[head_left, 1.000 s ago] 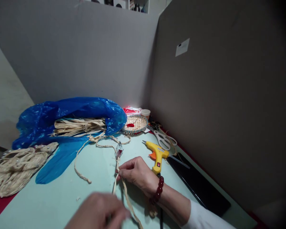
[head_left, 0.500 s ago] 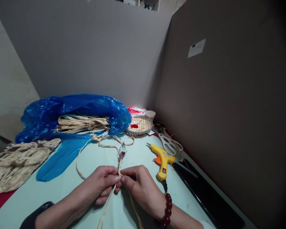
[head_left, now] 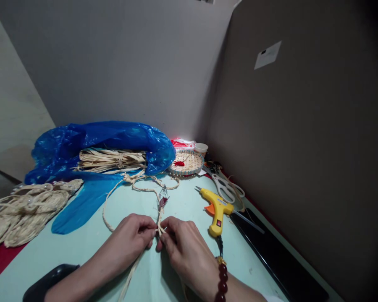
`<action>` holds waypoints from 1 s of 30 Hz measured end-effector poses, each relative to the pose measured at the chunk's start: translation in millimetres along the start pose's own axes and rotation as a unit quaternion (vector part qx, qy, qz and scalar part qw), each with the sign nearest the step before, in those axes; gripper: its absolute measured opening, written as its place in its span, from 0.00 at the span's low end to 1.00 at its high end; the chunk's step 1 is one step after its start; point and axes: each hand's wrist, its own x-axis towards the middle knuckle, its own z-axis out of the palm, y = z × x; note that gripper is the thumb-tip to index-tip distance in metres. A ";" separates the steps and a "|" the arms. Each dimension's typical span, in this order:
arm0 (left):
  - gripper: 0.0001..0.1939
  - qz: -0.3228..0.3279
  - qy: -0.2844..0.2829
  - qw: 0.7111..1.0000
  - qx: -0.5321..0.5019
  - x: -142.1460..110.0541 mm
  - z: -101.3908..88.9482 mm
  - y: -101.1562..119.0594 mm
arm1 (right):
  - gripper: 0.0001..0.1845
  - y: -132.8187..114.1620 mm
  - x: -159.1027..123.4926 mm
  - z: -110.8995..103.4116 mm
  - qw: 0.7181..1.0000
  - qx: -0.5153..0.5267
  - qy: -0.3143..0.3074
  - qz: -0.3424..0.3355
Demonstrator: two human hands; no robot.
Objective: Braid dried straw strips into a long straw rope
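Observation:
My left hand (head_left: pixel 134 235) and my right hand (head_left: pixel 182 248) meet at the middle of a pale green table (head_left: pixel 82 256). Both pinch loose raffia strands (head_left: pixel 160 230) that trail toward me. Those strands continue away from me into a braided raffia cord (head_left: pixel 138 188), which loops across the table. A small metal clip (head_left: pixel 162 199) with a dark red part sits on the cord just beyond my fingers. On my right wrist hangs a dark red bead bracelet (head_left: pixel 221 280).
A yellow glue gun (head_left: pixel 217 207) lies right of my hands, white scissors (head_left: pixel 224 186) behind it. A blue plastic bag (head_left: pixel 107 144) holds a raffia bundle (head_left: pixel 111 160). A small woven tray (head_left: pixel 186 162), a white cup (head_left: pixel 201 148), woven raffia pieces (head_left: pixel 25 209) and a black slab (head_left: pixel 280 260) surround them.
My left hand came up from the near edge and joined my right hand at the strands. Both hands now pinch them closer together. The view shifted slightly left and down.

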 end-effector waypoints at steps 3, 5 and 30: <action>0.11 -0.044 -0.019 0.996 -0.069 -0.1 3.0 -1.1 | 0.11 -2.8 -1.6 -1.3 1.000 -0.009 0.005 0.021; 0.12 -0.079 -0.035 0.989 -0.117 -1.2 5.6 -1.4 | 0.12 -4.5 -2.5 -1.9 1.000 -0.002 0.008 0.028; 0.14 -0.114 0.015 0.965 -0.234 -6.4 14.4 -0.6 | 0.21 -14.4 -13.2 18.2 0.925 -0.340 -0.114 -0.125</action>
